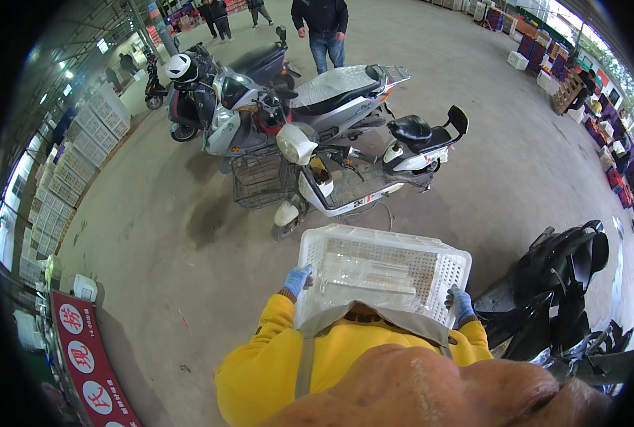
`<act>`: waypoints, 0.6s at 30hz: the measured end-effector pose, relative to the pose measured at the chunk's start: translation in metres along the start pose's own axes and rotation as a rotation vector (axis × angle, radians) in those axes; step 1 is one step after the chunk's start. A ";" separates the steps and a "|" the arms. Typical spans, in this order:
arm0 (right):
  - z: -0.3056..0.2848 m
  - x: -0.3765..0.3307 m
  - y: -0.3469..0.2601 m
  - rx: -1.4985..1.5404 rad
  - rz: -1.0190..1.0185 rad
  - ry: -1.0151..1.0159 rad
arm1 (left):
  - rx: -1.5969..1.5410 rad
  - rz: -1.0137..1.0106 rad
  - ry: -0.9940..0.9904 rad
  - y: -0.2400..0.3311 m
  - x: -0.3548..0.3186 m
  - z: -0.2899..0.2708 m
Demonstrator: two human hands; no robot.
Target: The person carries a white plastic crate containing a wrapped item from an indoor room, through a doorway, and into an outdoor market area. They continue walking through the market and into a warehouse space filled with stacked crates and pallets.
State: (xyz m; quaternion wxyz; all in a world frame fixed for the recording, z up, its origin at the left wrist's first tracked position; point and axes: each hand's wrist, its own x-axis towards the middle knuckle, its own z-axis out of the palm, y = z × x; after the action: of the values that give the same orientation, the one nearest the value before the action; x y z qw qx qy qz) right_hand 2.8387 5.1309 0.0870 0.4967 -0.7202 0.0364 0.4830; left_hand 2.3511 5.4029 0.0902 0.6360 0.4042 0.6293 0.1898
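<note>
In front of my body I carry a white perforated plastic crate point(436, 244). Clear plastic film or bags point(370, 277) lie inside it; their exact kind is hard to make out. My left hand point(298, 280), in a blue glove, is closed on the crate's left side. On the right side my right hand point(461, 304), also blue-gloved, grips the wall with its fingers at the holes. Yellow sleeves cover both arms, and an apron's grey edge hides the crate's near rim.
Just ahead stands a white electric scooter point(352, 178) with a wire basket point(260, 178), and more scooters point(338, 99) behind it. A black scooter point(559, 277) is close at right. A red sign point(93, 356) borders the left, near stacked white crates point(82, 153). A person point(320, 32) stands farther ahead.
</note>
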 end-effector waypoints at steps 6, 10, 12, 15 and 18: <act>0.032 0.031 0.011 -0.029 0.045 -0.159 | -0.122 0.033 -0.012 -0.044 0.008 -0.025; 0.054 0.050 0.007 -0.126 0.060 -0.152 | -0.193 -0.079 0.071 -0.057 0.023 -0.030; 0.064 0.057 0.001 -0.154 0.109 -0.146 | -0.214 -0.102 0.066 -0.062 0.030 -0.034; 0.081 0.063 -0.007 -0.133 0.092 -0.164 | -0.219 -0.093 0.100 -0.072 0.035 -0.047; 0.103 0.065 -0.012 -0.073 0.128 -0.227 | -0.308 -0.082 0.135 -0.080 0.032 -0.066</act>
State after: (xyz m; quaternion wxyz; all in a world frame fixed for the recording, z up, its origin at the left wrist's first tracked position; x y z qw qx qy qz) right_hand 2.8117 5.2418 0.0438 0.4394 -0.6749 0.0082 0.5928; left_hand 2.2709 5.3969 0.0174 0.6538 0.2623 0.6501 0.2847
